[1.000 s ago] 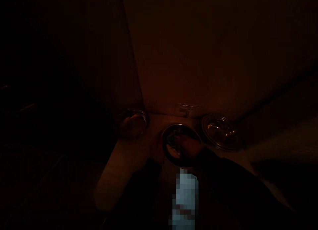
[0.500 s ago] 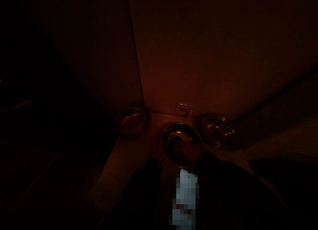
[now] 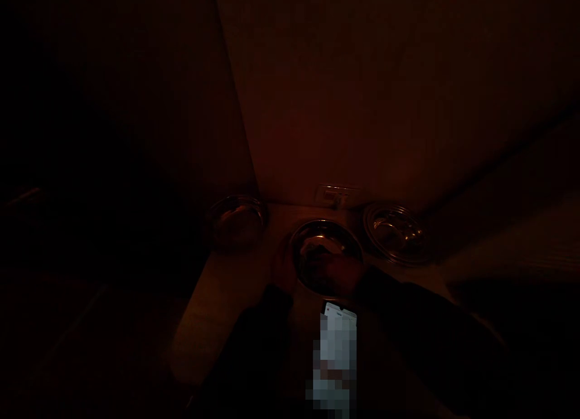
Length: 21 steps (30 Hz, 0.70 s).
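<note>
A steel bowl (image 3: 319,241) is sitting on the desk (image 3: 222,328) in very dim light, near the corner where two pale walls are meeting. A switch plate (image 3: 338,195) is showing low on the wall directly behind it. A second steel bowl (image 3: 236,221) is standing to the left and a steel dish (image 3: 394,233) to the right, both just apart from it. A lit phone (image 3: 338,346), mostly blurred out, is showing nearest the camera. The person is working at the middle bowl with both hands. The left hand (image 3: 283,273) is lying against the bowl's outer left side, while the right hand (image 3: 342,275) is reaching over the near rim. The darkness is hiding whether either hand is spread, pressed together or pinching anything.
</note>
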Each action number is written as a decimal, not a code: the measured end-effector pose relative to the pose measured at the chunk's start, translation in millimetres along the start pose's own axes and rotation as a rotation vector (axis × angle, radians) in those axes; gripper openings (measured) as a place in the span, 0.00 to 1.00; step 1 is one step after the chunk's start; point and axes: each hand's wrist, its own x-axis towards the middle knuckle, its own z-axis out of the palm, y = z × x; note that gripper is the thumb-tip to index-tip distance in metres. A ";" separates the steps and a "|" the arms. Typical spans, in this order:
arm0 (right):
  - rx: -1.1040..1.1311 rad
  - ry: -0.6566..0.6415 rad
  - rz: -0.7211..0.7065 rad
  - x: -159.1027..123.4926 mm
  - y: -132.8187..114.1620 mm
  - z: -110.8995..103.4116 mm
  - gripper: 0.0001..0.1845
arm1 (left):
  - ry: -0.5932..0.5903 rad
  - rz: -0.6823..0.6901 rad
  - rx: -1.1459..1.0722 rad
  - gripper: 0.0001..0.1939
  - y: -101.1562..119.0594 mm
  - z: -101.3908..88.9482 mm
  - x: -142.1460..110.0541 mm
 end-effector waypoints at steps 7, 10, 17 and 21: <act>-0.008 0.001 0.101 6.9 -9.4 -2.1 0.20 | -0.025 0.012 -0.006 0.20 3.3 0.2 1.9; -0.020 0.046 0.193 17.8 -10.0 -4.8 0.20 | -0.044 0.012 0.015 0.20 3.9 -1.0 2.9; -0.037 0.085 0.357 20.4 0.8 -9.8 0.21 | -0.043 -0.009 -0.011 0.21 -0.8 -0.1 2.4; -0.050 0.091 0.347 21.4 -6.7 -6.0 0.21 | -0.048 -0.006 0.022 0.21 3.1 0.0 1.9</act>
